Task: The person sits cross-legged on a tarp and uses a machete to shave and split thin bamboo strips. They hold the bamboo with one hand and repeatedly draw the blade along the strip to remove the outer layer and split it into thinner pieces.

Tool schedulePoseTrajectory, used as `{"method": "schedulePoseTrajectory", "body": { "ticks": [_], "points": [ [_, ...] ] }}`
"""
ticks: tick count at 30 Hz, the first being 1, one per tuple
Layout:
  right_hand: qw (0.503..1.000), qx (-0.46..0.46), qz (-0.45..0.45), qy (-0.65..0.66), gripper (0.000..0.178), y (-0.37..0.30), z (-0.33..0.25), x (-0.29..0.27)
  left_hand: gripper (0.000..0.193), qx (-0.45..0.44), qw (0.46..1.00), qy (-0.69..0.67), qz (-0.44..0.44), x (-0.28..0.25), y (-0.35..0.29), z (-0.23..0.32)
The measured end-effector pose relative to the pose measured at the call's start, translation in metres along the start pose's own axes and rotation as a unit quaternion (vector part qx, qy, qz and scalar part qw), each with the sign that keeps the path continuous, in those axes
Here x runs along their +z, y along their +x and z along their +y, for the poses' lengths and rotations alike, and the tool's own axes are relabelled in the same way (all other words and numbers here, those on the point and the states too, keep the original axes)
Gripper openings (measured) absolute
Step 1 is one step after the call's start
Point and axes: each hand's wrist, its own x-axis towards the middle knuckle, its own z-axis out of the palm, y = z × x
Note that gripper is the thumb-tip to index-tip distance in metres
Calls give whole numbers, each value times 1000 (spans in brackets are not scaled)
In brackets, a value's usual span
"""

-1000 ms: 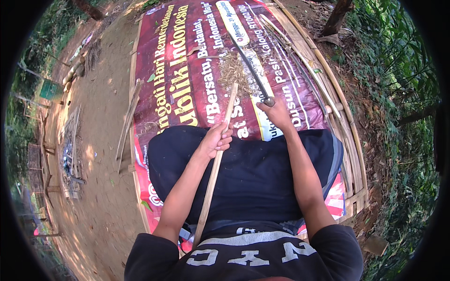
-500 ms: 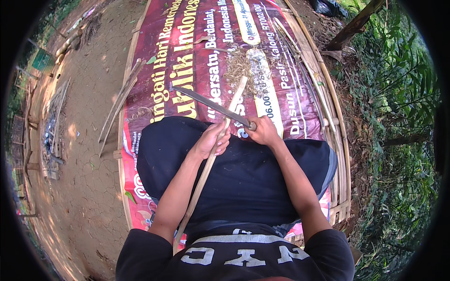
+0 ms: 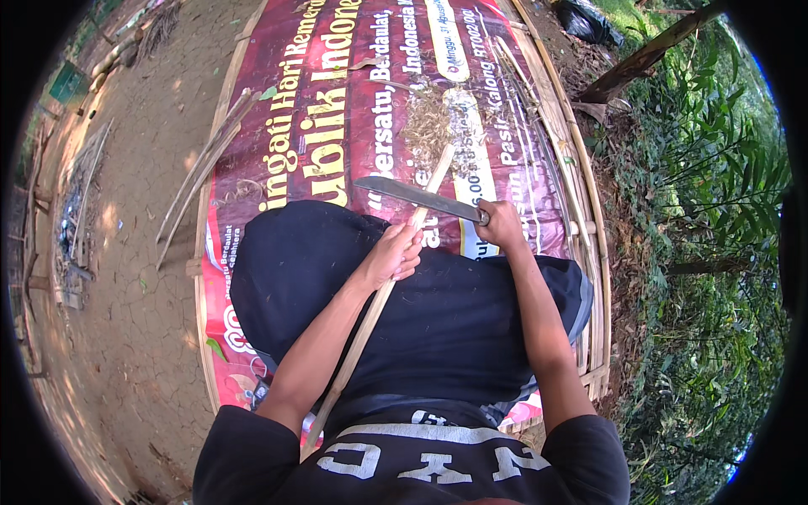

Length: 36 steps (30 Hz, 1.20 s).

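The T-shirt [image 3: 391, 481] is near-black, its sleeves [image 3: 246, 448] short and loose; large pale-grey block letters [image 3: 438, 468] cross its front beside a matching curved band [image 3: 429, 433]; the lower garment [image 3: 454, 328] is wide, dark navy, grey-edged; left hand [image 3: 394, 256] and right hand [image 3: 502, 225] are bare.

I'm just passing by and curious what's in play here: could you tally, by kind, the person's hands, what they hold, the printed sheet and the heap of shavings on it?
Hands: 2 (left hand, right hand)
Long knife: 1, in the right hand
Wooden strip: 1, in the left hand
Printed sheet: 1
Heap of shavings: 1
Total: 6
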Motion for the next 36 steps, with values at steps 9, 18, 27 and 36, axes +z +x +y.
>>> {"method": "schedulePoseTrajectory", "body": {
  "ticks": [9, 18, 27, 36],
  "points": [
    [998, -29, -59, 7, 15, 1, -71, -30, 35, 11, 1000, -22, -1, 3, 7, 2],
    [998, 33, -57, 3, 14, -10, -11, -20, 36, -3, 1000, 23, 11, 1, 14, -9],
    [999, -8, -38, 12, 10, -16, -12, -16, 35, -18, 999, 13, -24, 15, 5, -4],
    [998, -16, -64, 9, 15, -12, -47, -22, 38, -20, 1000, 17, -11, 5, 16, -9]
  ]
}}
